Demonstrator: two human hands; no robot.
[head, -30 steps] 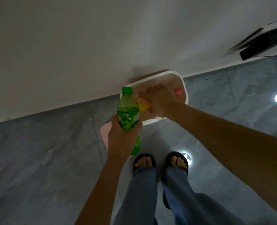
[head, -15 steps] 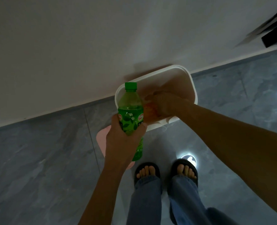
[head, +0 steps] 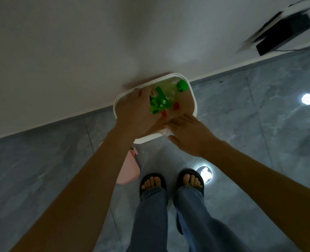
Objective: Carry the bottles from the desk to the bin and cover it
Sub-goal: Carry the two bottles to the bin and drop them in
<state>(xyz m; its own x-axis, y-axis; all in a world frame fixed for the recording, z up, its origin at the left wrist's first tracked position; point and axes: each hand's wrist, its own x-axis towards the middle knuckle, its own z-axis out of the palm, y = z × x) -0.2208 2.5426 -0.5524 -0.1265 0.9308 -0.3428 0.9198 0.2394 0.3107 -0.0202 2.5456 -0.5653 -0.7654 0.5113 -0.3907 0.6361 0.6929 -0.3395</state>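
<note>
Green bottle (head: 161, 98): tilted, cap toward 1 o'clock, inside white bin (head: 193, 99), gripped by left hand (head: 134, 113) (lowering it in). Right hand (head: 188, 135): spread, empty, steadying rim at 5 o'clock. Pink lid (head: 129, 170): floor, 7 o'clock.

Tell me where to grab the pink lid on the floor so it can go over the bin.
Grip the pink lid by its rounded near edge, beside the left foot, reaching from its right. It looks to lie flat left of the bin, and the left arm hides its far end.
</note>
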